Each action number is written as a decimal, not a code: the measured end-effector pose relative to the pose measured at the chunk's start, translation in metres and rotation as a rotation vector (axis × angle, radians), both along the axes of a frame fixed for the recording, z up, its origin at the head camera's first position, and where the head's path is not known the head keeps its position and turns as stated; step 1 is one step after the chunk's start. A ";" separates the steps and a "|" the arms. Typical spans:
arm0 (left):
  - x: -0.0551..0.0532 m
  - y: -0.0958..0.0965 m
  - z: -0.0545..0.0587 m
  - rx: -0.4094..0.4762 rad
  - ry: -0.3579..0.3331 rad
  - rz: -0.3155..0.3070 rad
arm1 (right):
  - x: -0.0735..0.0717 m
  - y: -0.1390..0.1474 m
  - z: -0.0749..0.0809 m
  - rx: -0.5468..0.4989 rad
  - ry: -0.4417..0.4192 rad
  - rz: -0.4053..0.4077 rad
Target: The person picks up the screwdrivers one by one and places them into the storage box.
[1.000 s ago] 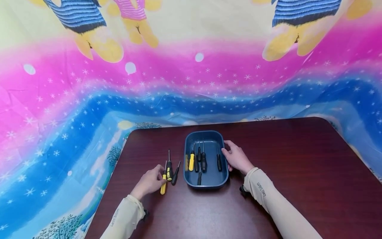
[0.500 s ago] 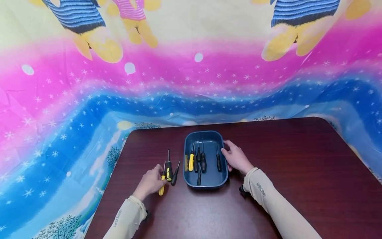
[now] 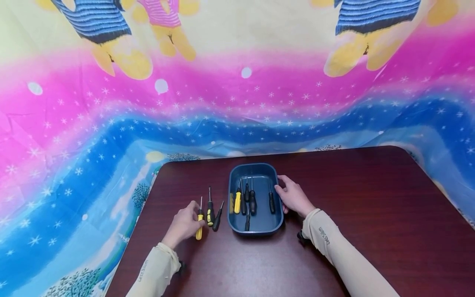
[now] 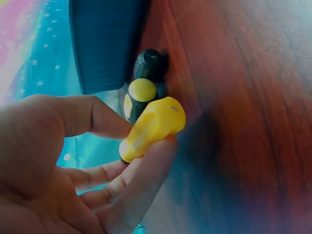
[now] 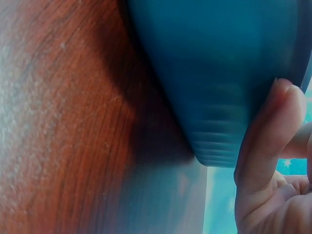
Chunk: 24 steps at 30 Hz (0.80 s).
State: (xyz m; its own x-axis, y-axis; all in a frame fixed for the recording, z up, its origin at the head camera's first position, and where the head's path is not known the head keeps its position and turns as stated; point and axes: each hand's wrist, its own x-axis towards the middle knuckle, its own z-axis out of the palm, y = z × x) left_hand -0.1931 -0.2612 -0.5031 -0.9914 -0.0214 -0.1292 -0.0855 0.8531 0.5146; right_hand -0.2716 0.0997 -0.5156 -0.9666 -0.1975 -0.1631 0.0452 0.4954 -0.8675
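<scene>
My left hand pinches a yellow-handled screwdriver between thumb and fingers, its shank pointing away from me. In the left wrist view, the yellow handle shows end-on between the fingertips. Just right of it on the table lie a black-and-yellow screwdriver and a small black screwdriver. My right hand holds the right side of a dark blue plastic box, its fingers at the rim and outer wall. Inside the box lie a yellow screwdriver and several black ones, one by the right wall.
A dark red-brown wooden table carries everything, with bare wood right of the box and in front of it. Behind and along the left side hangs a printed cloth with snowflakes and cartoon figures.
My left hand has shifted slightly left with the yellow screwdriver, drawing it away from the two beside it and turning it straighter. My right hand and the box have stayed in place.
</scene>
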 end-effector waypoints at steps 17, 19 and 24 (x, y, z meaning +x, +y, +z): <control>-0.018 0.011 0.020 0.342 -0.011 -0.024 | 0.000 0.001 0.000 -0.003 0.005 0.008; -0.019 0.014 0.025 0.389 -0.020 -0.034 | 0.000 0.001 -0.001 -0.002 0.007 0.007; -0.022 0.023 0.035 0.480 -0.043 -0.063 | 0.000 0.000 -0.001 -0.003 0.002 0.010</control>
